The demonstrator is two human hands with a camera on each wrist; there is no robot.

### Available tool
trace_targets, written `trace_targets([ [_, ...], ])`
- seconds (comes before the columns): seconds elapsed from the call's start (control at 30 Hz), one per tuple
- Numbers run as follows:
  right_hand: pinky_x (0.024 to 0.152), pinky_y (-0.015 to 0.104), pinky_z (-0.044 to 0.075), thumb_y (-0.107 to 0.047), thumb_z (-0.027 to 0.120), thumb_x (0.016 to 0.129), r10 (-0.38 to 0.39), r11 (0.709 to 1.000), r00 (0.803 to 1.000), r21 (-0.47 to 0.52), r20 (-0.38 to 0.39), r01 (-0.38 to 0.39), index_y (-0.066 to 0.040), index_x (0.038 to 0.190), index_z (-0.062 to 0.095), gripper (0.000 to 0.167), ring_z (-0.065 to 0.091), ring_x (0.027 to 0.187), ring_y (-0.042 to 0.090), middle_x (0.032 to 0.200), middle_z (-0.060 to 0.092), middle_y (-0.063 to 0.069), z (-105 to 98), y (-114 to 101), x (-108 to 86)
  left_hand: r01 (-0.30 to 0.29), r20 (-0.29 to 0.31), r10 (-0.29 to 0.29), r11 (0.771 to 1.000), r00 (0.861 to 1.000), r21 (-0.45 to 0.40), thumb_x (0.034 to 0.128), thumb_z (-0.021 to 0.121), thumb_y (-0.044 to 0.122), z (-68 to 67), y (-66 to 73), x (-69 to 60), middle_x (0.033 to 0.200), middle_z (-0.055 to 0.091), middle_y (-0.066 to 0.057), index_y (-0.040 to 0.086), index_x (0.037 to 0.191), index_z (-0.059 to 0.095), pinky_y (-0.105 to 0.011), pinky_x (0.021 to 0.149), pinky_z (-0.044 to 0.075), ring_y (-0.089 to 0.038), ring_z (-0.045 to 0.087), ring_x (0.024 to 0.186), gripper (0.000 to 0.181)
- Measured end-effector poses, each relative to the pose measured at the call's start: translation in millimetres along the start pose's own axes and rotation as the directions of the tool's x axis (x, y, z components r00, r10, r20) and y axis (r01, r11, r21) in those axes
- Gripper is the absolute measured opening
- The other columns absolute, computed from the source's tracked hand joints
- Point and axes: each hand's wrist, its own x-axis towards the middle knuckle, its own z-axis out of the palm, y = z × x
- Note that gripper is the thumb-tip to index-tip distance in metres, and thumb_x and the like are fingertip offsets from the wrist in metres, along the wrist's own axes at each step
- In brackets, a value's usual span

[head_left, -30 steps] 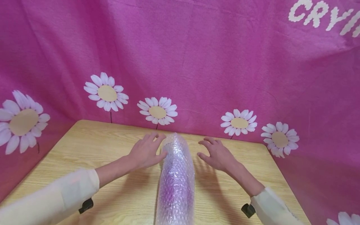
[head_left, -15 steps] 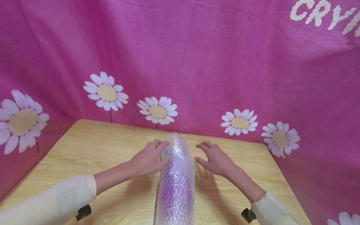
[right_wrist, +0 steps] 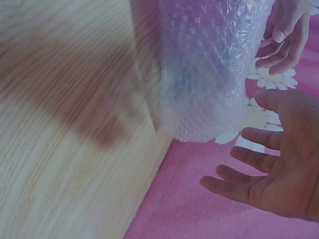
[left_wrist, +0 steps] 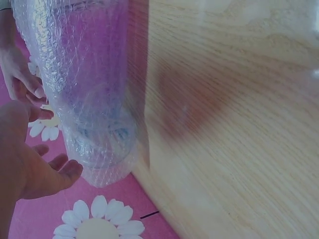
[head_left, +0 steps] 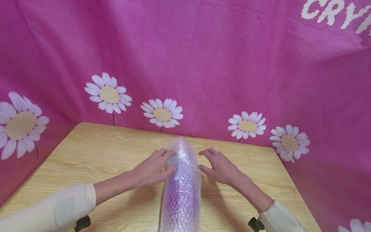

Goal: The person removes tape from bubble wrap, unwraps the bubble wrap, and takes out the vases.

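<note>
As the left hand and the right hand reach forward, fingers parted, loosely bent and gripping nothing, a bubble-wrapped bundle with a purple middle lies between them. Left fingertips overlap its left side, though whether they touch the plastic cannot be told; right fingertips hover just beside the other flank. Running lengthwise, the bundle's far end sits slightly past the fingers, a placing that seems to leave both sides within reach; the wrap presumably cushions the contents. Beneath the fingers spreads a wood-grain table. Beyond them hangs a magenta cloth printed with white daisies; pale sleeves trail behind.
</note>
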Motion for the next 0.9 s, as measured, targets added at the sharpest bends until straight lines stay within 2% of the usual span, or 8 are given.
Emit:
trace_targets([
  [0.2, 0.093, 0.048, 0.051, -0.023, 0.070, 0.093, -0.010, 1.000, 1.000, 0.006, -0.005, 0.010, -0.001, 0.125, 0.061, 0.040, 0.062, 0.106, 0.033, 0.120, 0.062, 0.013, 1.1, -4.1, 0.6, -0.021, 0.043, 0.023, 0.999, 0.999, -0.032, 0.0976, 0.061, 0.027, 1.5, -1.0, -2.8, 0.132, 0.053, -0.012, 0.009, 0.143, 0.049, -0.040, 0.089, 0.052, -0.024, 0.052, 0.115, 0.050],
  [0.37, 0.095, 0.047, 0.051, -0.024, 0.069, 0.093, -0.006, 1.000, 1.000, 0.028, 0.007, 0.006, -0.001, 0.125, 0.062, 0.040, 0.062, 0.107, 0.031, 0.120, 0.062, 0.012, 2.1, -5.8, 1.3, -0.041, 0.061, 0.043, 0.999, 0.997, -0.026, 0.0974, 0.061, 0.028, 4.1, -1.3, -4.3, 0.135, 0.052, -0.010, 0.010, 0.143, 0.049, -0.039, 0.088, 0.053, -0.024, 0.052, 0.117, 0.050],
  [0.57, 0.097, 0.046, 0.050, -0.025, 0.068, 0.094, -0.005, 0.999, 1.000, 0.043, 0.022, 0.004, -0.002, 0.126, 0.062, 0.040, 0.061, 0.110, 0.030, 0.122, 0.061, 0.011, 2.1, -8.5, 1.3, -0.089, 0.054, 0.089, 0.996, 0.995, -0.006, 0.0961, 0.061, 0.022, 7.7, -1.3, -5.2, 0.131, 0.053, -0.010, 0.006, 0.140, 0.051, -0.040, 0.091, 0.052, -0.024, 0.053, 0.114, 0.048],
  [0.9, 0.097, 0.046, 0.050, -0.022, 0.068, 0.093, -0.034, 0.999, 0.999, 0.042, 0.039, 0.033, -0.002, 0.125, 0.062, 0.038, 0.060, 0.113, 0.031, 0.124, 0.061, 0.014, 2.5, -17.2, -1.1, -0.126, 0.058, 0.127, 0.992, 0.990, -0.021, 0.0953, 0.062, 0.020, 12.8, -1.8, -6.1, 0.130, 0.053, -0.009, 0.005, 0.138, 0.053, -0.040, 0.095, 0.051, -0.024, 0.052, 0.117, 0.046],
])
